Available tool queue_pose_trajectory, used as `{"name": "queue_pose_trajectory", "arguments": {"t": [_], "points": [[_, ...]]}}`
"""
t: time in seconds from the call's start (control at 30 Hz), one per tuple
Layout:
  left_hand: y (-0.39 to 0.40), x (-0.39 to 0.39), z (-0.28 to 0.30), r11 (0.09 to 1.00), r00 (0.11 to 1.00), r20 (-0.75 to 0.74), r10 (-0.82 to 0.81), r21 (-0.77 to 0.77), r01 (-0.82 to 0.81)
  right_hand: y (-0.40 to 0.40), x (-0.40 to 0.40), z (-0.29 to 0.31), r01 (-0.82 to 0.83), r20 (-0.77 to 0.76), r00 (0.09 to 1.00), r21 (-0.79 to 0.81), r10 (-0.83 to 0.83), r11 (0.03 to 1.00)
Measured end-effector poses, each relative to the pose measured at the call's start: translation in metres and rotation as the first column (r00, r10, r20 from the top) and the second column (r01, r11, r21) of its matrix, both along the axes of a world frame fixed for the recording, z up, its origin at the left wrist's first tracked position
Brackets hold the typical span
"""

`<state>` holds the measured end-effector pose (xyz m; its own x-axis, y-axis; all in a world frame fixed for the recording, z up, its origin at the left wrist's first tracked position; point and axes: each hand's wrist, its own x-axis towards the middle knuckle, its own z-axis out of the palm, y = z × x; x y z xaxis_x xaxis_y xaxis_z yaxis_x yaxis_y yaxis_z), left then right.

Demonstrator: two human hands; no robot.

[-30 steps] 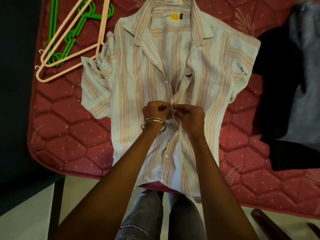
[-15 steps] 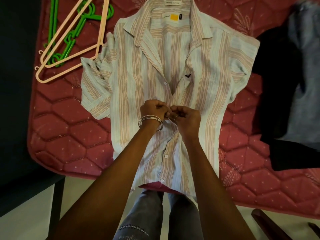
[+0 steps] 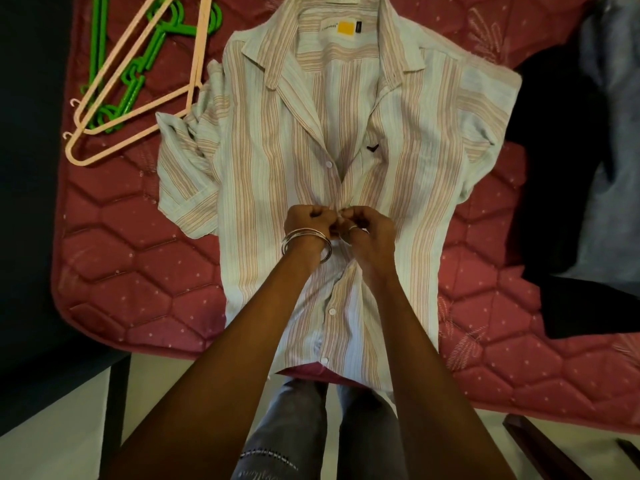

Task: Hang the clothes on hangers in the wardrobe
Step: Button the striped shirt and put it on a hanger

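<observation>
A short-sleeved striped shirt (image 3: 408, 174) in pale blue and pink lies face up on a red quilted mattress (image 3: 138, 258), collar away from me. My left hand (image 3: 308, 223), with bangles on the wrist, and my right hand (image 3: 370, 230), with a ring, meet at the middle of the button placket, each pinching one edge of the shirt front. The buttons below my hands are fastened; the placket above them lies open. Two pink hangers (image 3: 135, 98) and a green hanger (image 3: 138, 71) lie at the mattress's top left.
A black garment (image 3: 561, 174) and a grey garment (image 3: 616, 161) lie on the mattress to the right. The mattress's front edge runs just before my legs (image 3: 311, 427). A dark wall or panel (image 3: 24, 202) is at the left, and a dark wooden piece (image 3: 540, 448) at bottom right.
Both hands have shifted slightly up the placket toward the collar, still pinching the shirt front. The shirt and hangers lie as before.
</observation>
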<state>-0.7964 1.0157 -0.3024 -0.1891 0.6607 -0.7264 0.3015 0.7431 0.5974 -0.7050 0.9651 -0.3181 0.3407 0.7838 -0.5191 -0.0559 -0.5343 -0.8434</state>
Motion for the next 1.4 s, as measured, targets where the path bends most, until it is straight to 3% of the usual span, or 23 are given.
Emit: {"name": "queue_pose_trajectory", "arguments": {"t": [0.07,0.13,0.3,0.37,0.47,0.53,0.6,0.7,0.8,0.87,0.9,0.93,0.97,1.0,1.07,1.1,1.13,1.2,1.23,1.27,1.3,1.37,1.4], "points": [[-0.002,-0.001,-0.004,1.0,1.0,0.001,-0.005,0.008,0.005,0.002,0.001,0.002,0.045,-0.185,0.982,-0.028,-0.05,0.999],[-0.002,-0.001,-0.007,0.985,0.989,-0.077,-0.126,0.107,0.134,0.006,0.001,0.007,0.074,-0.284,0.954,-0.103,-0.1,0.992],[0.005,-0.007,-0.004,0.808,0.865,-0.222,-0.449,0.314,0.5,0.015,0.014,0.012,-0.081,-0.42,0.907,-0.149,0.011,0.985],[0.003,-0.009,-0.008,0.776,0.844,-0.252,-0.474,0.333,0.535,0.018,0.02,0.014,-0.168,-0.455,0.887,-0.157,0.08,0.973],[0.001,-0.013,-0.014,0.856,0.908,-0.188,-0.375,0.306,0.416,0.024,0.021,0.017,-0.196,-0.459,0.884,-0.19,0.09,0.962],[0.002,-0.017,-0.019,0.904,0.929,-0.137,-0.345,0.218,0.368,0.024,0.022,0.012,-0.19,-0.34,0.935,-0.228,0.105,0.955],[0.002,-0.021,-0.023,0.923,0.936,-0.164,-0.311,0.181,0.339,0.02,0.025,0.004,-0.184,-0.027,0.983,-0.257,0.184,0.949],[0.012,-0.023,-0.017,0.907,0.931,-0.29,-0.221,0.29,0.306,0.027,0.028,0.007,0.041,0.43,0.903,-0.118,0.014,0.992],[0.031,-0.019,-0.013,0.876,0.953,-0.26,-0.158,0.409,0.257,0.058,0.02,0.018,0.011,0.576,0.815,0.1,-0.067,0.995],[0.044,-0.012,-0.015,0.89,0.971,-0.187,-0.148,0.404,0.213,0.077,0.012,0.013,-0.195,0.696,0.701,-0.018,0.152,0.981],[0.049,-0.007,-0.017,0.896,0.969,-0.192,-0.155,0.385,0.22,0.083,0.01,0.008,-0.278,0.76,0.577,-0.162,0.299,0.947],[0.053,-0.003,-0.02,0.898,0.959,-0.225,-0.173,0.363,0.247,0.086,0.012,0.005,-0.307,0.772,0.476,-0.305,0.422,0.902],[0.057,-0.001,-0.024,0.896,0.944,-0.262,-0.201,0.34,0.286,0.089,0.016,0.003,-0.285,0.751,0.459,-0.381,0.474,0.88],[0.059,0.001,-0.028,0.89,0.927,-0.294,-0.232,0.321,0.325,0.09,0.024,0.003,-0.241,0.725,0.509,-0.398,0.464,0.885],[0.061,0.0,-0.035,0.874,0.905,-0.329,-0.269,0.312,0.374,0.09,0.042,0.007,-0.042,0.586,0.787,-0.263,0.195,0.964],[0.063,-0.001,-0.037,0.87,0.902,-0.335,-0.271,0.316,0.379,0.089,0.05,0.012,0.113,0.413,0.91,-0.188,-0.025,0.976],[0.064,-0.001,-0.039,0.869,0.905,-0.332,-0.266,0.322,0.374,0.086,0.057,0.019,0.274,0.162,0.955,-0.15,-0.25,0.95],[0.067,0.001,-0.039,0.878,0.917,-0.306,-0.255,0.324,0.352,0.079,0.062,0.027,0.472,-0.309,0.795,-0.226,-0.523,0.852],[0.068,0.002,-0.039,0.884,0.923,-0.295,-0.246,0.322,0.338,0.073,0.063,0.023,0.502,-0.41,0.712,-0.269,-0.57,0.822],[0.068,0.004,-0.039,0.889,0.929,-0.287,-0.234,0.323,0.324,0.069,0.061,0.019,0.501,-0.435,0.689,-0.293,-0.58,0.814],[0.069,0.005,-0.039,0.894,0.931,-0.289,-0.223,0.321,0.314,0.065,0.057,0.015,0.481,-0.366,0.74,-0.3,-0.565,0.824],[0.071,0.007,-0.041,0.897,0.925,-0.307,-0.225,0.306,0.32,0.059,0.051,0.002,0.415,0.08,0.909,-0.231,-0.408,0.88],[0.072,0.008,-0.041,0.901,0.925,-0.303,-0.23,0.294,0.321,0.058,0.048,-0.001,0.394,0.349,0.88,-0.158,-0.322,0.906]]}}
